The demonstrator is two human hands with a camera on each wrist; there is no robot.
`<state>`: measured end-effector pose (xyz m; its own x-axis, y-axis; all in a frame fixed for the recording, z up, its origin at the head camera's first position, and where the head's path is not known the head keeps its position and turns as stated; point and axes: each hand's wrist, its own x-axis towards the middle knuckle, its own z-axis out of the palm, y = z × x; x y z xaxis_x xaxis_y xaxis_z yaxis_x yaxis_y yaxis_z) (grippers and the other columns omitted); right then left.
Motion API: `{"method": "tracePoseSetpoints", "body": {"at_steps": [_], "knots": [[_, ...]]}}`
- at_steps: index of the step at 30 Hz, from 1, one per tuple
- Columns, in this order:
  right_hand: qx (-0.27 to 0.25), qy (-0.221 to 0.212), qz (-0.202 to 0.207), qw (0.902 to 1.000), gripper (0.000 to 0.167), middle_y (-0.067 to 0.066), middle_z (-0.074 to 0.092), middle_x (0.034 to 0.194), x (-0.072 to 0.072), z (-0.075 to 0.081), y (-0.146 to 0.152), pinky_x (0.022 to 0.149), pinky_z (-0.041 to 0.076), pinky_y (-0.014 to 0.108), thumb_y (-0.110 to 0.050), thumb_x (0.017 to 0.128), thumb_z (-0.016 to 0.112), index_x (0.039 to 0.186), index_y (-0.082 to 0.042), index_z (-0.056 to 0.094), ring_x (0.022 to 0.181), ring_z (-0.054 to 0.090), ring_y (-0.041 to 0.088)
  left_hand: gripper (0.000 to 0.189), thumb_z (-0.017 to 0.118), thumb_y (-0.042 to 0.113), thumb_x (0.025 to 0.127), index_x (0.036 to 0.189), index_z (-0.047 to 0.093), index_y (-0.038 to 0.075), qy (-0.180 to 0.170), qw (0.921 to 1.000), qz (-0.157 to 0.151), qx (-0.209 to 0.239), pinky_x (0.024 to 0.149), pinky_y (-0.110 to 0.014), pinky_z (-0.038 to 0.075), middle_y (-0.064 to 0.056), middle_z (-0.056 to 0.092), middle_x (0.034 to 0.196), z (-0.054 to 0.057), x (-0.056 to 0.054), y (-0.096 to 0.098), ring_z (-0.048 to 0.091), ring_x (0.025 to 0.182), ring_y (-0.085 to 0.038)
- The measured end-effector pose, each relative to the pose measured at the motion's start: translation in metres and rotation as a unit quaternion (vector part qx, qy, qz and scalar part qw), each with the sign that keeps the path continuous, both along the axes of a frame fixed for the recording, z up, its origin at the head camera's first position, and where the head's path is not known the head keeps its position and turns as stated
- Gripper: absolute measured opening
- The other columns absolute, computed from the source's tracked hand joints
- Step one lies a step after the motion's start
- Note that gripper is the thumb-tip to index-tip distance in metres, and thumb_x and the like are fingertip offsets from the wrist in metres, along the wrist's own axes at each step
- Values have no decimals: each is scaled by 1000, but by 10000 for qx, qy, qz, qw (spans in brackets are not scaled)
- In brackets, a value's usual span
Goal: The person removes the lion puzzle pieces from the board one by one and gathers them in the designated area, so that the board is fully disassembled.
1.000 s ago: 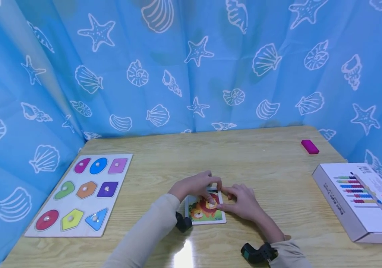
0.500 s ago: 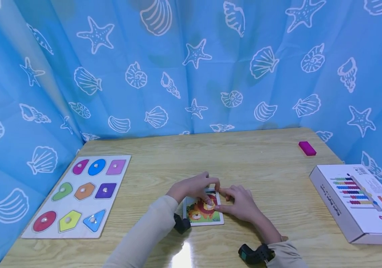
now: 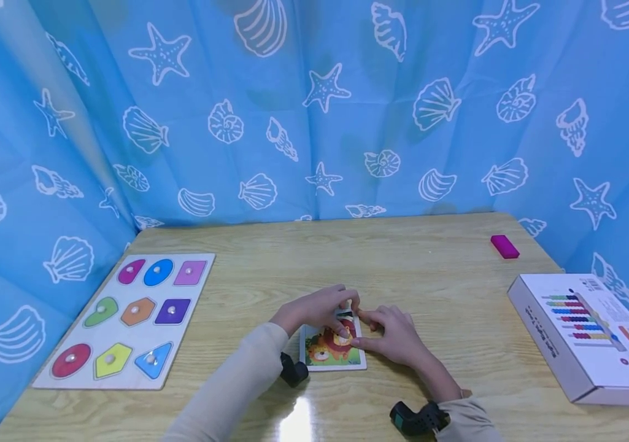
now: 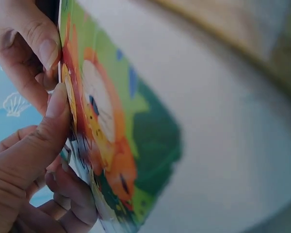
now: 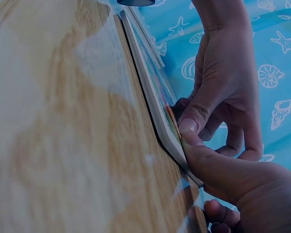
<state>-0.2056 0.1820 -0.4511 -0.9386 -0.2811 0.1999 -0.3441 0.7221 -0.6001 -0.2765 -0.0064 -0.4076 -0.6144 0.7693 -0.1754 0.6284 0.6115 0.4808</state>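
Head view shifted, lion picture (image 3: 334,355) appearing further left

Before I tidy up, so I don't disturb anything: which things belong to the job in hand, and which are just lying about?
Belongs to the job:
lion picture board, touched by the left hand and right hand

Apparently lying about:
knobbed shape board
pink block
white box

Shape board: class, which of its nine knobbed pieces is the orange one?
It is the hexagon at the centre of the shape board, between the green heart and the dark purple square; no other piece on it is orange.
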Motion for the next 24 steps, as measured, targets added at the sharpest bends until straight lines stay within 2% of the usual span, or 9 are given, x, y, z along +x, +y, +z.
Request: {"method": "tracePoseSetpoints", "body": {"at_steps": [8, 14, 20, 24], "knots": [[33, 17, 19, 10000, 59, -8, 45, 74, 0, 2, -3, 68, 22, 36, -40, 75, 79, 121, -6, 65, 75, 38, 14, 36, 76, 16, 80, 104, 49, 14, 35, 9991, -45, 409, 71, -23, 42, 0, 51, 91, 0, 2, -3, 48, 81, -14], [113, -24, -44, 9999, 60, -8, 45, 74, 1, 3, -3, 69, 23, 36, -43, 75, 78, 122, -7, 65, 75, 37, 14, 26, 70, 10, 86, 103, 49, 13, -7, 9971, 1, 758, 67, -24, 42, -1, 54, 88, -2, 4, -7, 49, 75, -13], [213, 49, -69, 9997, 61, -9, 44, 75, -1, -1, -1, 69, 24, 36, -43, 75, 78, 122, -8, 65, 74, 38, 13, 10, 63, 13, 92, 100, 56, 12, -410, 9894, 424, 1329, 64, -24, 42, 1, 56, 82, -1, 5, -13, 50, 70, -10], [216, 23, -48, 9998, 60, -9, 45, 74, -1, -1, -2, 69, 23, 36, -43, 75, 78, 123, -8, 64, 74, 38, 13, 7, 62, 16, 93, 94, 62, 9, -427, 9837, 775, 1564, 63, -25, 42, 3, 58, 84, 6, 3, -25, 51, 71, -10]]}}
